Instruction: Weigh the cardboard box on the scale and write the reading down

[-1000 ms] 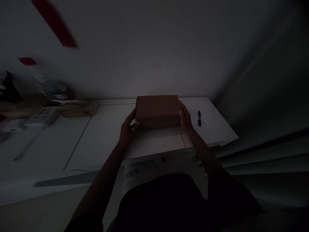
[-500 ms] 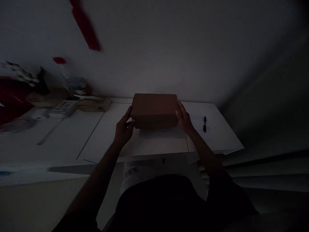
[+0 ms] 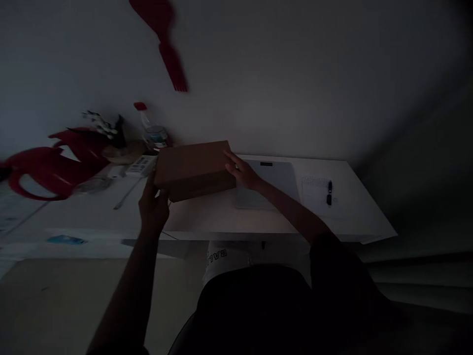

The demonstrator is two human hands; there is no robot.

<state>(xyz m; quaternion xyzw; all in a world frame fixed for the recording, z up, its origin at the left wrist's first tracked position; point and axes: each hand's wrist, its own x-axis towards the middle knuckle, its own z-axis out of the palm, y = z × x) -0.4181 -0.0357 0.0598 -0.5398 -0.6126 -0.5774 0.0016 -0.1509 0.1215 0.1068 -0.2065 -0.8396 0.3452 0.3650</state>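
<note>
A closed brown cardboard box (image 3: 194, 169) hangs tilted just above the white desk (image 3: 207, 222), left of the desk's middle. My left hand (image 3: 152, 207) grips its near left corner and my right hand (image 3: 242, 172) holds its right end. A flat grey laptop-like slab (image 3: 273, 185) lies on the desk where the box stood. The room is very dark.
A black pen (image 3: 329, 192) rests on a printed sheet (image 3: 318, 190) at the right. At the left back stand a plastic bottle with a red cap (image 3: 150, 130), a remote-like object (image 3: 139, 166) and red shapes (image 3: 55, 165). A red thing (image 3: 168, 44) hangs on the wall.
Both hands have lifted the box and carried it to the left, which uncovered the grey slab beneath. The view has swung left as well.
</note>
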